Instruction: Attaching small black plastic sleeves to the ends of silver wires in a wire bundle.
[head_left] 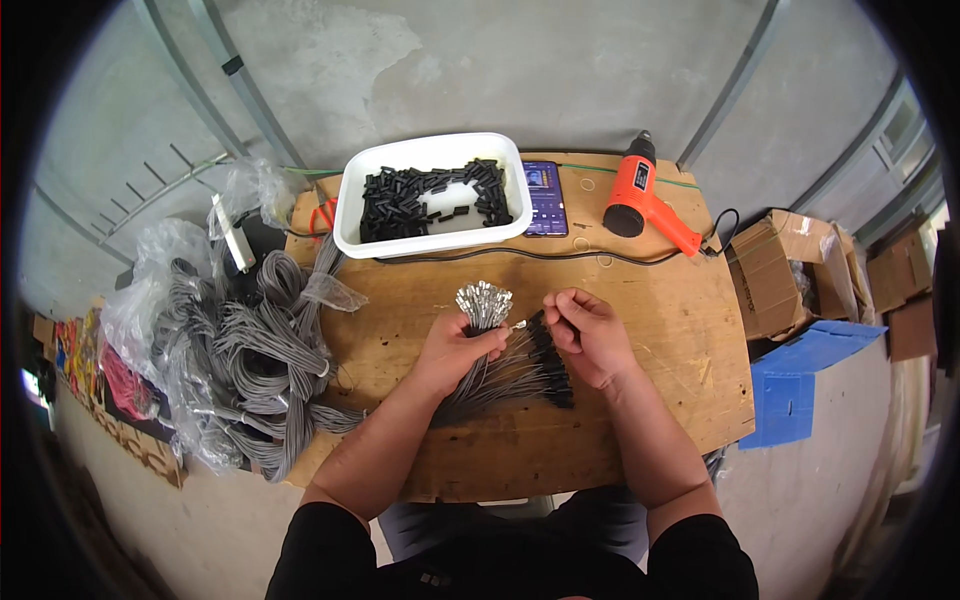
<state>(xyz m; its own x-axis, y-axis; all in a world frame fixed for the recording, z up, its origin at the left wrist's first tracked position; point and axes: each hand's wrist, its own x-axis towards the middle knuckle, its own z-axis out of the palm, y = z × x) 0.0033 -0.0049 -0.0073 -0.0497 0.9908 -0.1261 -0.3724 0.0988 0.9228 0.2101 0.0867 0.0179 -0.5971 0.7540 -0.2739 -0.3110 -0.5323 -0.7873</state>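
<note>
My left hand (455,348) is closed round a bundle of grey wires. Their shiny metal terminals (484,302) stick up in a cluster above the fist. My right hand (588,333) is beside it with thumb and fingers pinched together; whatever they hold is too small or hidden to make out. Between the hands, one metal terminal (519,325) points toward the right fingers. Below them a fan of grey wires (500,378) lies on the table, ending at a row of black sleeves (551,372) under and beside my right hand.
A white tub (430,243) of short black sleeves (395,205) stands at the back of the wooden table (660,350), beside a phone (545,212) and an orange heat gun (640,198) with its cord. Coiled grey cables (265,350) pile up at the left. Cardboard boxes (785,270) stand right.
</note>
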